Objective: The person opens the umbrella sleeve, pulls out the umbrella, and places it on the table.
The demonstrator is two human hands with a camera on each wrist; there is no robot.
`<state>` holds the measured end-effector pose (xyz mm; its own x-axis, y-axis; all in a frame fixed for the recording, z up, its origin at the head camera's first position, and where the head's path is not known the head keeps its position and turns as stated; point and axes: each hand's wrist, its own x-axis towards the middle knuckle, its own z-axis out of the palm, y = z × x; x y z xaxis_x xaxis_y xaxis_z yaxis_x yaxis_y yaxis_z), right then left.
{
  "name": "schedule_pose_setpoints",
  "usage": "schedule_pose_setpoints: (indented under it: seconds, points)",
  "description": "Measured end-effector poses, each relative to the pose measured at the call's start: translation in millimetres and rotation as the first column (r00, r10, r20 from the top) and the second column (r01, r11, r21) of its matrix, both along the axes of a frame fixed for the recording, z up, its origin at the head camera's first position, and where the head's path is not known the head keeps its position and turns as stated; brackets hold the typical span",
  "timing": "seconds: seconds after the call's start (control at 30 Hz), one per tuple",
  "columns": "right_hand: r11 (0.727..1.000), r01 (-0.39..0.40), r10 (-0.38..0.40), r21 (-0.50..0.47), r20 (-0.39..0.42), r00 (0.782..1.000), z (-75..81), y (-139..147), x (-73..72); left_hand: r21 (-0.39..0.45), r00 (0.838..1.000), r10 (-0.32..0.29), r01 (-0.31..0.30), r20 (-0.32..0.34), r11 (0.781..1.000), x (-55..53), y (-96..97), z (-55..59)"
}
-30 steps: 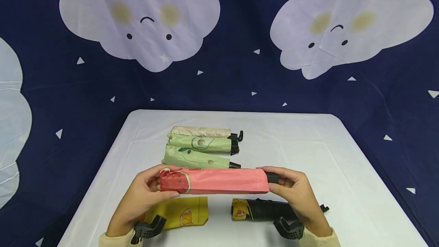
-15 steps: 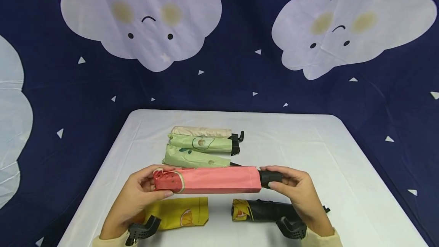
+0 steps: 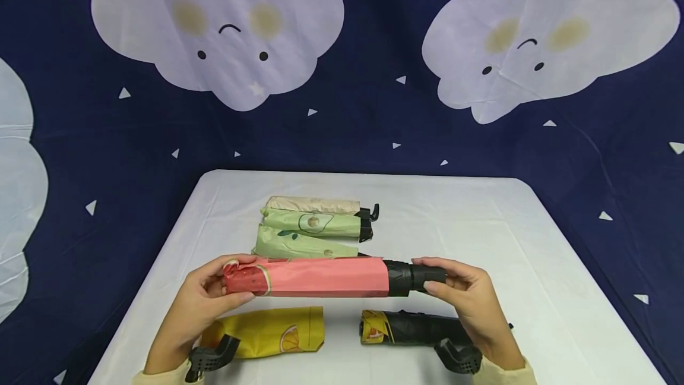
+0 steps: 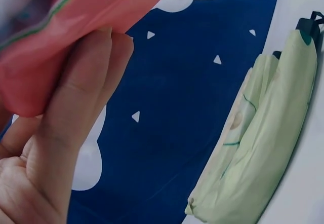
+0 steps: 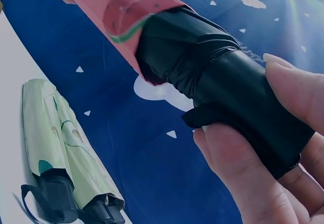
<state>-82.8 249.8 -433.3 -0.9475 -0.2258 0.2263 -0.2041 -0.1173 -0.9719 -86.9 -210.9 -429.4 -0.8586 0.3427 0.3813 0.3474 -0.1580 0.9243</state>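
Observation:
A folded umbrella (image 5: 187, 51) with a black handle (image 3: 429, 278) is partly inside a pink watermelon-print sleeve (image 3: 326, 277), held level above the table. My left hand (image 3: 200, 302) pinches the sleeve's closed, red end between thumb and fingers. At the other end, my right hand (image 3: 472, 305) grips the black handle. Between handle and sleeve mouth, a stretch of black folded canopy shows. In the right wrist view, thumb and fingers press on opposite sides of the handle, and a black strap (image 5: 202, 113) sticks out beside them.
Behind lie several sleeved umbrellas side by side: a beige one (image 3: 312, 204) and two green avocado-print ones (image 3: 299, 243). In front are a yellow orange-print sleeve (image 3: 267, 331) and a bare black umbrella (image 3: 417, 327). All lie on the white table (image 3: 534, 266).
The left hand has moved left with the sleeve, and the right hand slightly right with the handle. More of the black handle and canopy now shows outside the sleeve.

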Motion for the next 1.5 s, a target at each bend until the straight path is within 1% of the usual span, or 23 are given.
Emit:
schedule_pose_setpoints:
  seconds: [0.2,0.27,0.37,0.5,0.63,0.73,0.83,0.9,0.97,1.03,1.13,1.2,1.27,1.3,1.4,1.5]
  points:
    - [1.000,0.010,-0.010,0.008,0.000,1.000,1.5,4,0.6,-0.003,0.997,0.061,-0.061,0.054,0.998,2.0,-11.4,-2.4]
    - [1.000,0.019,-0.019,0.012,-0.005,1.000,1.8,5,0.7,-0.011,0.993,0.085,-0.085,0.086,0.996,2.2,-16.5,-3.3]
    - [1.000,0.023,-0.023,0.012,-0.007,1.000,1.4,9,1.4,-0.019,0.988,0.107,-0.106,0.112,0.994,2.8,-24.8,-5.4]
    - [1.000,0.007,-0.008,-0.022,-0.029,1.000,-1.9,14,1.9,-0.006,0.987,0.105,-0.105,0.125,0.994,4.9,-34.4,-8.6]
    - [0.998,-0.002,-0.001,-0.066,-0.053,0.999,-6.0,21,3.6,0.011,0.985,0.099,-0.101,0.142,0.995,7.0,-40.0,-10.7]
    - [0.997,0.008,-0.012,-0.072,-0.049,0.999,-7.7,27,6.2,0.010,0.982,0.109,-0.112,0.153,0.994,7.7,-43.8,-12.2]
    - [0.998,0.023,-0.026,-0.064,-0.040,0.999,-8.6,33,8.5,0.014,0.982,0.115,-0.118,0.151,0.993,8.0,-49.6,-13.8]
    - [0.998,0.041,-0.042,-0.053,-0.022,0.999,-8.9,38,10.0,0.019,0.981,0.122,-0.126,0.151,0.992,8.6,-54.1,-14.5]
    - [0.997,0.059,-0.059,-0.043,-0.005,0.998,-9.6,43,11.9,0.030,0.983,0.114,-0.119,0.142,0.992,8.1,-58.4,-15.1]
    - [0.996,0.073,-0.073,-0.041,0.006,0.997,-11.1,48,13.3,0.028,0.981,0.125,-0.131,0.146,0.991,8.1,-62.0,-15.6]
    - [0.995,0.090,-0.089,-0.036,0.020,0.996,-14.6,56,13.5,0.006,0.974,0.160,-0.163,0.163,0.987,7.8,-66.9,-17.5]
    - [0.995,0.097,-0.096,-0.028,0.032,0.995,-17.8,60,12.7,-0.029,0.961,0.195,-0.193,0.195,0.981,7.3,-69.6,-20.2]
    - [0.994,0.103,-0.102,-0.022,0.044,0.994,-21.2,64,12.3,-0.062,0.948,0.214,-0.205,0.236,0.977,5.7,-71.9,-24.1]
    - [0.994,0.105,-0.104,-0.020,0.047,0.993,-23.1,66,12.5,-0.078,0.940,0.221,-0.208,0.258,0.975,4.7,-72.6,-26.4]
    - [0.994,0.104,-0.102,-0.033,0.054,0.993,-29.2,74,14.8,-0.093,0.928,0.219,-0.200,0.300,0.975,1.8,-74.3,-33.7]
    - [0.992,0.120,-0.117,-0.034,0.078,0.990,-34.9,80,17.9,-0.088,0.926,0.225,-0.208,0.303,0.974,-0.4,-75.7,-39.3]
